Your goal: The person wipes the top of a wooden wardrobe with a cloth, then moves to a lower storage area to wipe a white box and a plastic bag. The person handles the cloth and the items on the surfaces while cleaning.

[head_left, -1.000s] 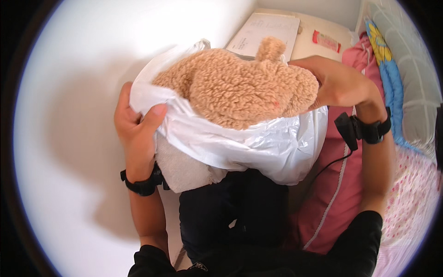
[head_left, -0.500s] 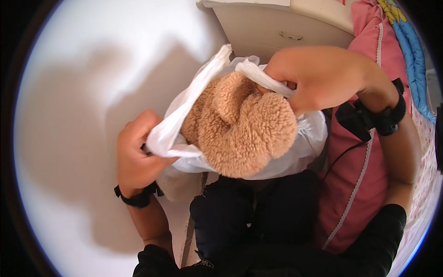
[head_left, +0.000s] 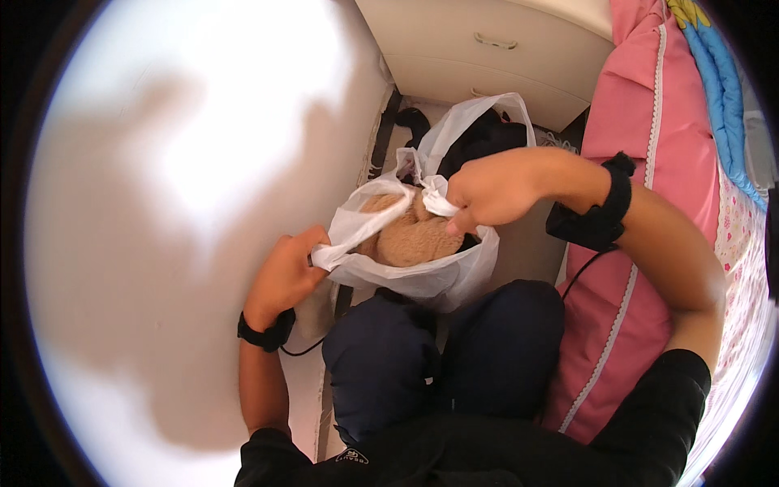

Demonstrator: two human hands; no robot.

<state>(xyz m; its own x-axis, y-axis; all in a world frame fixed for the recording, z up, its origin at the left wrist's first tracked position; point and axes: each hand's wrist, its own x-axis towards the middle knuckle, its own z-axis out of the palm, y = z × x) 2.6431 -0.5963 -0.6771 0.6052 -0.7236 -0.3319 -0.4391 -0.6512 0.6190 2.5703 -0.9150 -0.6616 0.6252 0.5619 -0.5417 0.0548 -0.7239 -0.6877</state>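
A white plastic bag [head_left: 454,280] hangs between my hands in front of my knees. Inside it sits a fluffy light-brown fleece item [head_left: 414,239], bunched up below the rim; its exact kind is hidden. My left hand [head_left: 286,274] is closed around one handle of the bag at its left side. On the right, my right hand [head_left: 505,188] pinches a crumpled part of the bag near the opposite handle. Just beyond it, black cloth-like items [head_left: 487,138] lie beside a further loop of white plastic.
A cream drawer unit [head_left: 454,57] stands ahead, and a white wall [head_left: 187,268] rises on the left. Along the right runs a bed edge covered in pink fabric [head_left: 625,243], with a blue quilted cloth [head_left: 722,89] on top. My knees [head_left: 381,349] are close below the bag.
Both hands have lowered the bag away from me, and the fleece item has sunk deeper into it. The black items beyond and more of the drawer unit have come into sight.
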